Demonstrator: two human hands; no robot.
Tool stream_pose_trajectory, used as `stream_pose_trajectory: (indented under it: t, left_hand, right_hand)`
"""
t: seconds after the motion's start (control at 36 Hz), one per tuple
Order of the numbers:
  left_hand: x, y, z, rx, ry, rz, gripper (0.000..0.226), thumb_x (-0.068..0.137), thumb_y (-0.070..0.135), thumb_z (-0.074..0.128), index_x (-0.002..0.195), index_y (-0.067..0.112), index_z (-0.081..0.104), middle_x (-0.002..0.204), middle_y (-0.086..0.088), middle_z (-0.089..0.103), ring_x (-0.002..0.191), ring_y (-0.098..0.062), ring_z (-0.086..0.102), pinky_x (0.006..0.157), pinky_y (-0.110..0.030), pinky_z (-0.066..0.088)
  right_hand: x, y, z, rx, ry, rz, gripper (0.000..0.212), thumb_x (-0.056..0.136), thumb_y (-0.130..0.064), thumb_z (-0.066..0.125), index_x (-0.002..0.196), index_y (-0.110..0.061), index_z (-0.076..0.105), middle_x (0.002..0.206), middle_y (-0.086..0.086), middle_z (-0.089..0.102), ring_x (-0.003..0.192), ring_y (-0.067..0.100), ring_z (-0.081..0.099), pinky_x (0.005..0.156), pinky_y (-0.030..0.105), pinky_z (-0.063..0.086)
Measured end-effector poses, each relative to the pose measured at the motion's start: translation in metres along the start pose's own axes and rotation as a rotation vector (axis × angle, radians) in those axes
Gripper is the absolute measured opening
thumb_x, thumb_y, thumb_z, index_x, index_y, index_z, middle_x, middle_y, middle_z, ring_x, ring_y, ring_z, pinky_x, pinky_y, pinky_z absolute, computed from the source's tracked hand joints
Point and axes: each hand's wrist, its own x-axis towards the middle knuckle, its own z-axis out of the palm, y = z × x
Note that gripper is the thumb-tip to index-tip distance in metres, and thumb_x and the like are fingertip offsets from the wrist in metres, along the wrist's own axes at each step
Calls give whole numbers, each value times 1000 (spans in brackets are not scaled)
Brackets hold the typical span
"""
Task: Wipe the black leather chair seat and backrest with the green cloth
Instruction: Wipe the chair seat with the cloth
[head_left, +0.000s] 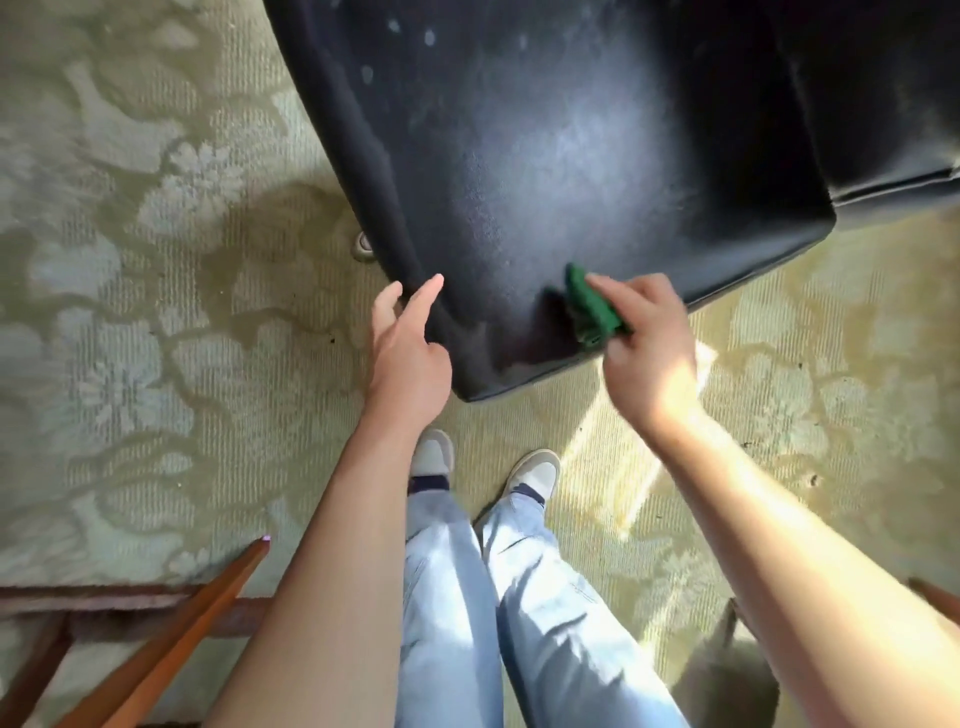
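The black leather chair seat (545, 171) fills the upper middle of the view, dusty and pale-spotted toward its far side. Its backrest (878, 88) rises at the upper right. My right hand (647, 348) grips the folded green cloth (592, 306) and holds it against the seat near the front edge. My left hand (408, 353) hovers at the seat's front left corner with fingers extended and relaxed, holding nothing; whether a fingertip touches the edge is unclear.
A patterned green carpet (156, 260) covers the floor. My legs in light jeans and grey shoes (535, 475) stand just before the chair. Wooden furniture rails (171, 639) cross the lower left, and another wooden piece (935, 592) shows at the right edge.
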Motion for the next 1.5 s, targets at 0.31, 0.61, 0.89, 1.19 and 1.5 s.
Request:
stream_pose_trajectory:
  t: [0.31,0.61,0.89,1.19,1.5]
  left_hand:
    - [3,-25,16,-94,-17,64,80,83,-12,38,146,38,47,153,8,24,132,-15,44,105,-33,48]
    - [7,-39,16,-200,-35,117,83,73,-10,42,140,38,54,131,11,35,122,-11,53,98,-45,55]
    - [3,-30,0,-65,-70,125,70,87,-11,38,143,29,54,128,11,37,109,-4,47,100,-12,33]
    - [10,-20,-8,-10,-46,218,79,84,-18,33,146,27,50,165,2,17,147,-9,26,112,-9,21]
    - [20,-27,-4,84,-64,241,88,78,-19,32,151,28,44,168,2,10,152,-14,21,120,-18,18]
  right_hand:
    - [-12,7,31,29,63,257,70,75,1,39,140,-21,51,109,0,39,98,14,44,88,10,29]
    - [-80,-26,99,6,-96,-19,65,74,0,46,136,-19,55,106,6,49,94,26,50,77,34,45]
    - [-105,-31,78,124,29,51,62,76,1,47,132,-19,61,103,4,52,94,25,53,82,37,48]
    - [-35,-39,59,5,179,46,56,81,-5,50,132,-26,60,109,8,50,100,28,51,85,39,46]
    - [-34,-46,79,-304,-104,-183,46,86,-17,36,120,-27,66,104,4,54,88,30,44,56,34,44]
